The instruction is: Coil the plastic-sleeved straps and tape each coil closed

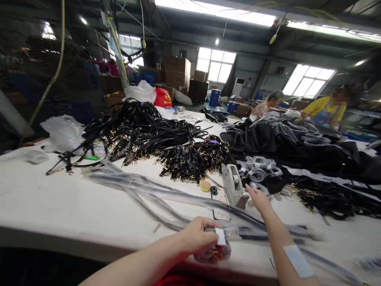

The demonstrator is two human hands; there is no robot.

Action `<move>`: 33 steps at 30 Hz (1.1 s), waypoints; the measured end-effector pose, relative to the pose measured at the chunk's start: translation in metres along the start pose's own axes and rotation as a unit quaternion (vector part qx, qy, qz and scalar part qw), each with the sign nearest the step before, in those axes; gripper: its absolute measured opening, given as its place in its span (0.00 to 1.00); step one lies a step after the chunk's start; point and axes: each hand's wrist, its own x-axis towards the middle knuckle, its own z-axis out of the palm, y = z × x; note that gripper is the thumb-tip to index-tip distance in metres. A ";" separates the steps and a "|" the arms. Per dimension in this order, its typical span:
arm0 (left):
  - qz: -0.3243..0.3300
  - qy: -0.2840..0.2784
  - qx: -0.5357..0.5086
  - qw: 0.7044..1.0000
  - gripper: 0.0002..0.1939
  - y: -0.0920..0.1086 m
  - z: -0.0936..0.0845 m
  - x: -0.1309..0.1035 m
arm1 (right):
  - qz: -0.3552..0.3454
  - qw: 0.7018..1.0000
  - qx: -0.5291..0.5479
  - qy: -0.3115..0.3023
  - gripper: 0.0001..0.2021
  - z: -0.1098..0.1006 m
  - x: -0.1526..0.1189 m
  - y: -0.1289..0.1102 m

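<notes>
My left hand (202,235) is closed on a rolled bundle in clear plastic (212,254), low at the table's front edge. Dark and red parts show through the wrap, and a white label (220,236) sits by the thumb. My right hand (259,199) reaches forward, its fingers stretched toward the near end of a grey tape dispenser (234,184). Whether a fingertip touches tape there is too small to tell. A white patch (298,260) is on the right forearm. Long plastic-sleeved straps (178,194) run across the table between the hands and the dispenser.
Black straps with gold buckles (143,131) are heaped at left and middle. Coiled clear-wrapped straps (258,169) lie beside black bags (285,143). A phone (218,194) and a yellow round roll (205,186) are near the dispenser. Two people work across the table at right.
</notes>
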 end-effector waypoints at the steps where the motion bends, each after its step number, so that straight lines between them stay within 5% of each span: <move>1: -0.001 0.003 0.002 1.000 0.24 -0.001 -0.001 0.000 | 0.014 1.000 0.003 -0.013 0.21 0.007 0.004 0.002; 5: 0.011 -0.001 0.006 1.000 0.23 -0.007 -0.002 0.001 | 0.053 0.997 0.036 -0.040 0.19 0.022 0.005 0.008; 10: 0.019 -0.014 0.020 1.000 0.24 -0.007 0.003 0.005 | 0.040 0.995 0.084 -0.026 0.21 0.015 -0.006 0.002; 19: 0.029 -0.021 0.014 0.999 0.25 0.007 0.017 0.001 | 0.102 0.991 0.072 -0.051 0.20 -0.006 -0.080 0.008; 23: 0.055 -0.004 0.048 0.997 0.24 0.004 0.028 0.008 | 0.085 0.988 0.116 -0.056 0.20 -0.024 -0.117 -0.021; 26: 0.133 0.033 0.105 0.985 0.22 0.002 0.037 0.011 | 0.049 0.970 0.219 -0.093 0.16 -0.031 -0.147 -0.057; 29: 0.205 0.063 0.154 0.965 0.21 0.002 0.042 0.012 | 0.048 0.940 0.302 -0.149 0.14 -0.024 -0.174 -0.079; 33: 0.228 0.076 0.167 0.956 0.21 0.001 0.043 0.010 | 0.080 0.924 0.330 -0.174 0.15 -0.007 -0.193 -0.079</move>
